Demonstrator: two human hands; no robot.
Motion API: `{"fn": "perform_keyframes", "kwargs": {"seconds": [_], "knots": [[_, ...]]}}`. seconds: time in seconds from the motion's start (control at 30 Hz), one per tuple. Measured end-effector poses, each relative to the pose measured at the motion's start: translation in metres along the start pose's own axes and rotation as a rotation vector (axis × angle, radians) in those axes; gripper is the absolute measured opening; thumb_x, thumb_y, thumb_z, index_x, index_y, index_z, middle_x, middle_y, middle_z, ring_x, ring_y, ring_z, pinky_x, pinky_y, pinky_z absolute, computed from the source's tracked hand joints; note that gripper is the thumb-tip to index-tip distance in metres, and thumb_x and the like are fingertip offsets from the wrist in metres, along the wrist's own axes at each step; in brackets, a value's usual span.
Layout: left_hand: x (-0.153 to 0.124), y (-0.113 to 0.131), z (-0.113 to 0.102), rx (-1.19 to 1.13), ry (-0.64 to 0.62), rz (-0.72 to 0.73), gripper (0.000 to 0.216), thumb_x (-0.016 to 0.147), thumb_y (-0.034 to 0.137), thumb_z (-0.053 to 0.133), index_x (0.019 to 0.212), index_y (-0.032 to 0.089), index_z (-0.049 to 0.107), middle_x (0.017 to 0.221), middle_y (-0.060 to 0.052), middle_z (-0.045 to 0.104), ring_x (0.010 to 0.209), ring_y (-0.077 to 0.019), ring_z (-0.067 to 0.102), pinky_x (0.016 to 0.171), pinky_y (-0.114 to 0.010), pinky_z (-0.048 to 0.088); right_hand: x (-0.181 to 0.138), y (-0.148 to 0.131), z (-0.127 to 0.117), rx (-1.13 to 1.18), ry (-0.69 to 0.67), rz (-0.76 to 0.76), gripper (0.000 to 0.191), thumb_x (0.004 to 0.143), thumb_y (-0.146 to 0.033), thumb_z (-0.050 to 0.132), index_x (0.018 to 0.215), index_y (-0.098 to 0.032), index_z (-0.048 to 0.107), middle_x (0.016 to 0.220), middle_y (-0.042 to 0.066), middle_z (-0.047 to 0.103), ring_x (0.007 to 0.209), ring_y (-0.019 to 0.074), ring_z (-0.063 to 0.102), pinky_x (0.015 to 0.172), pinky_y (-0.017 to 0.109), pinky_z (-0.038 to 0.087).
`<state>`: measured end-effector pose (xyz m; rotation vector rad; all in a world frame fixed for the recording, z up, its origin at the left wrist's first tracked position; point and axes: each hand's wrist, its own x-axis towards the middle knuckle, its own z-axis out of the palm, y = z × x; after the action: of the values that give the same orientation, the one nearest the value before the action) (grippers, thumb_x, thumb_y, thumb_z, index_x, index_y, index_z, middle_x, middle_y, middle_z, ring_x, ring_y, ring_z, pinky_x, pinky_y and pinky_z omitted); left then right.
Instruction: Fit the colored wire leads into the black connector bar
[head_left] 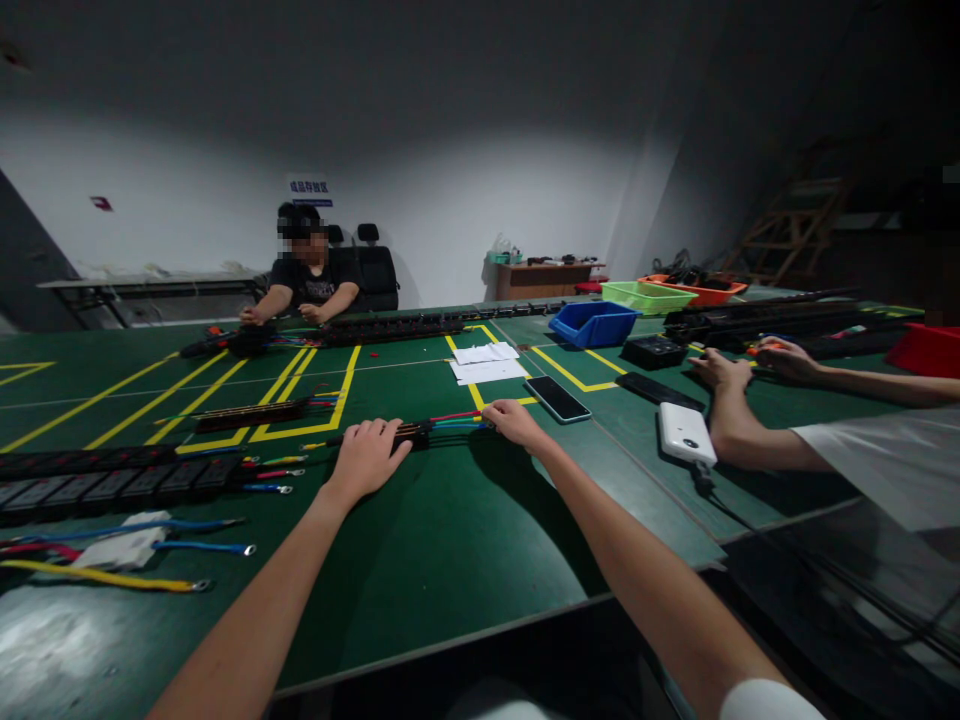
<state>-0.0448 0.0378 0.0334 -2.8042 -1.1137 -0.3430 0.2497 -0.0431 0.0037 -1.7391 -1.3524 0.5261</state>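
Note:
My left hand lies over a narrow black bar-shaped part with thin copper-coloured strips, its fingers wrapped across the top and the thumb on the near side. The palm hides much of the part. Red, blue and green wires run from its right end to my right hand, which is closed in a pinch on their ends; the fingers hide the tips. A short yellow-green lead sticks out on the left. Behind my left hand, a similar bar-shaped part with coloured wires rests on the green table.
Black socket strips and thick cables with ring lugs lie at left. Papers, a phone, a blue bin and a white device stand to the right. Co-workers sit across and at right.

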Motion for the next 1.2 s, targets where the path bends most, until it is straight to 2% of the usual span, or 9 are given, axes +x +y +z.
{"fn": "perform_keyframes", "kwargs": {"seconds": [0.2,0.37,0.5,0.7,0.83,0.97,1.2], "knots": [[-0.001,0.000,0.001,0.019,0.024,0.006,0.057,0.102,0.053,0.034,0.139,0.016,0.058,0.127,-0.016,0.068,0.116,-0.0313,0.061,0.100,-0.048,0.043,0.002,0.003,0.001,-0.018,0.108,0.030,0.022,0.079,-0.036,0.057,0.079,-0.016,0.067,0.071,0.002,0.064,0.064,0.0158,0.056,0.058,0.026,0.035],[-0.001,0.000,-0.001,0.005,0.011,0.004,0.057,0.102,0.053,0.035,0.139,0.016,0.057,0.127,-0.016,0.068,0.117,-0.0308,0.061,0.101,-0.047,0.043,0.003,0.006,0.000,0.020,0.084,0.026,0.023,0.078,-0.035,0.057,0.078,-0.016,0.070,0.066,0.001,0.062,0.062,0.0151,0.054,0.056,0.025,0.035],[-0.001,0.001,-0.002,0.000,0.010,-0.001,0.057,0.101,0.054,0.034,0.139,0.017,0.057,0.127,-0.015,0.068,0.117,-0.0308,0.061,0.101,-0.047,0.043,0.003,0.005,-0.001,0.067,0.080,0.023,0.026,0.077,-0.041,0.061,0.076,-0.016,0.070,0.064,0.000,0.060,0.060,0.0140,0.051,0.055,0.025,0.034],[-0.001,0.001,-0.002,-0.007,0.004,0.002,0.058,0.101,0.053,0.034,0.140,0.017,0.057,0.128,-0.016,0.067,0.117,-0.0307,0.061,0.101,-0.047,0.043,0.001,0.006,-0.001,0.072,0.023,-0.095,0.028,0.083,-0.042,0.059,0.078,-0.016,0.064,0.068,0.000,0.059,0.063,0.0141,0.049,0.059,0.026,0.035],[-0.001,0.000,-0.001,-0.020,0.015,0.002,0.058,0.101,0.053,0.034,0.140,0.017,0.057,0.128,-0.016,0.068,0.117,-0.0313,0.061,0.101,-0.048,0.043,0.000,0.004,0.001,-0.078,0.094,-0.168,0.019,0.090,-0.033,0.054,0.084,-0.017,0.062,0.074,0.001,0.060,0.068,0.0155,0.050,0.062,0.027,0.035],[-0.001,0.000,0.000,-0.022,0.008,0.000,0.058,0.101,0.053,0.034,0.140,0.017,0.057,0.128,-0.016,0.067,0.117,-0.0310,0.060,0.101,-0.048,0.042,-0.003,0.000,0.002,-0.276,0.202,-0.256,0.012,0.094,-0.026,0.054,0.091,-0.019,0.063,0.093,0.006,0.063,0.079,0.0172,0.054,0.068,0.028,0.036],[-0.002,-0.001,0.003,-0.011,0.046,0.005,0.055,0.101,0.053,0.034,0.136,0.018,0.059,0.125,-0.015,0.068,0.115,-0.0312,0.061,0.099,-0.048,0.043,-0.010,-0.006,0.004,-0.388,0.237,-0.322,0.012,0.100,-0.027,0.051,0.102,-0.019,0.061,0.104,0.008,0.059,0.080,0.0183,0.056,0.067,0.029,0.037]]}}
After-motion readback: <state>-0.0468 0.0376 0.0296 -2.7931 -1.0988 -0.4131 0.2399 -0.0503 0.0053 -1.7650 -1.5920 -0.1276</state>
